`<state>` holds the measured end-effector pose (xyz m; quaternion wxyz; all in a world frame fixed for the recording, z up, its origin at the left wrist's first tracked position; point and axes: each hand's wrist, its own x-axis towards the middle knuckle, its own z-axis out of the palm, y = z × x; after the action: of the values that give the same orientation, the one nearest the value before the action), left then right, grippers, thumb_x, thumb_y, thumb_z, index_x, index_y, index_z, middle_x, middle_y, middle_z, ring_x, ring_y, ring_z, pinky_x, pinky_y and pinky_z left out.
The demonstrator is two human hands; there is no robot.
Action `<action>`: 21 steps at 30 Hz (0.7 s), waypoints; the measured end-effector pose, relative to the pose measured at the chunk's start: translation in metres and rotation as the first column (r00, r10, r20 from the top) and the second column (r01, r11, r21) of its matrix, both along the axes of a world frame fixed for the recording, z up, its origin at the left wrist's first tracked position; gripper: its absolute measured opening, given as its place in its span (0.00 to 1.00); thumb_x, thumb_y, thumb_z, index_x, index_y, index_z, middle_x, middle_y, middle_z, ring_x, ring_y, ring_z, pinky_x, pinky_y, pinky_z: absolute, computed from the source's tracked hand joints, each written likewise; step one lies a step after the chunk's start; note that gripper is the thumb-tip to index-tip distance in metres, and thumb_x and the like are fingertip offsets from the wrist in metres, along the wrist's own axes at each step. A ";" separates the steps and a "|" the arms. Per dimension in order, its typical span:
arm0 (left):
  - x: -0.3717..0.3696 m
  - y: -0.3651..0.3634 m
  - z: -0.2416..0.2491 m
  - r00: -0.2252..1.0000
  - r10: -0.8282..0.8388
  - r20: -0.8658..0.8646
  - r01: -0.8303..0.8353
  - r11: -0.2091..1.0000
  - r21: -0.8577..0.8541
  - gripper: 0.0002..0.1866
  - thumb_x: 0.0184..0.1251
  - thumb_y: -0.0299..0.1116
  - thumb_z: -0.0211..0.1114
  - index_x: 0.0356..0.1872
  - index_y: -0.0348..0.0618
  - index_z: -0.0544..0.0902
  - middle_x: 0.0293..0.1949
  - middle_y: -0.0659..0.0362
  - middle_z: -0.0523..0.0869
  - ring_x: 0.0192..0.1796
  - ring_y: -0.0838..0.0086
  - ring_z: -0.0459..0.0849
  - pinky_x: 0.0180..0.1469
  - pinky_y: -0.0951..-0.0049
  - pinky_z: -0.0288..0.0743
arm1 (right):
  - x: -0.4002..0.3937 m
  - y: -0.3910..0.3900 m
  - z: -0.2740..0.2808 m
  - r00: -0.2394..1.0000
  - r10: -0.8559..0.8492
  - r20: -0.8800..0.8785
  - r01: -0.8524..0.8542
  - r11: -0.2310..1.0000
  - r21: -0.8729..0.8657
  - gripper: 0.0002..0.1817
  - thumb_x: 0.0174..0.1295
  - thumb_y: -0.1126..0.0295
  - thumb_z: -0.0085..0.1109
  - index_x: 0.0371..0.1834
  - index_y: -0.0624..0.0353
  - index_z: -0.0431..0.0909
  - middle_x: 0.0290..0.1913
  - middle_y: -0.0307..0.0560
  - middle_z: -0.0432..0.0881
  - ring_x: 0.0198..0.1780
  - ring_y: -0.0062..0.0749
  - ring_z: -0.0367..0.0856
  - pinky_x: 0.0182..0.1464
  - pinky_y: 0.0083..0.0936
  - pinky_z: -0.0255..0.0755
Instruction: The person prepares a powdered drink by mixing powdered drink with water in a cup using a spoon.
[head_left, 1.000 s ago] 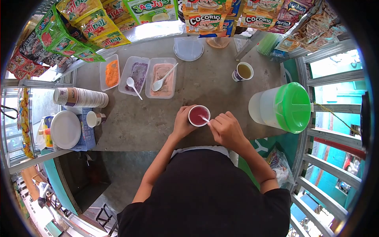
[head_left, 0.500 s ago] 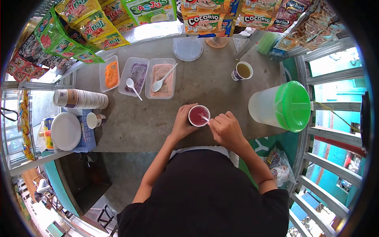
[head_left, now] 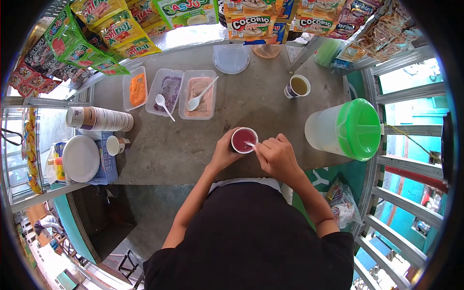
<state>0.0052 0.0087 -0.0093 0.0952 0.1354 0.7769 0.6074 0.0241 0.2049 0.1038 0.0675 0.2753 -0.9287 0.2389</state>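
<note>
A paper cup of red liquid (head_left: pixel 244 140) stands near the front edge of the counter, with my left hand (head_left: pixel 225 151) wrapped round its left side. Fingers of my right hand (head_left: pixel 276 157) pinch a white plastic spoon (head_left: pixel 250 144) whose lower end dips into the red liquid. Beyond the cup, to the left, are a container of pinkish powder (head_left: pixel 209 108) with a white spoon on it, a container of purple powder (head_left: pixel 153 102) with another spoon, and a container of orange powder (head_left: pixel 137 90).
A green-lidded jug (head_left: pixel 358 129) lies to the right. Behind it is a cup of yellowish drink (head_left: pixel 298 87). Stacked cups (head_left: pixel 101 119), a single cup (head_left: pixel 116 145) and a white round lid (head_left: pixel 80 159) are at left. Sachets (head_left: pixel 251 23) hang overhead.
The view has shifted very slightly. My right hand and the spoon have moved a little within the cup, while my left hand keeps its hold.
</note>
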 end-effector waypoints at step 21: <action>-0.003 -0.002 -0.001 1.000 -0.013 -0.023 0.013 1.000 0.006 0.36 0.47 0.28 0.82 0.61 0.39 0.78 0.56 0.51 0.86 0.58 0.61 0.86 0.60 0.64 0.79 | -0.012 -0.008 -0.003 0.994 -0.080 -0.080 0.074 0.994 -0.075 0.10 0.59 0.71 0.63 0.21 0.54 0.76 0.22 0.42 0.78 0.25 0.39 0.76 0.34 0.36 0.62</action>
<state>0.0025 0.0071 -0.0105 0.0899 0.1476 0.7751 0.6078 0.0117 0.1967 0.1005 0.1253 0.2463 -0.9258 0.2578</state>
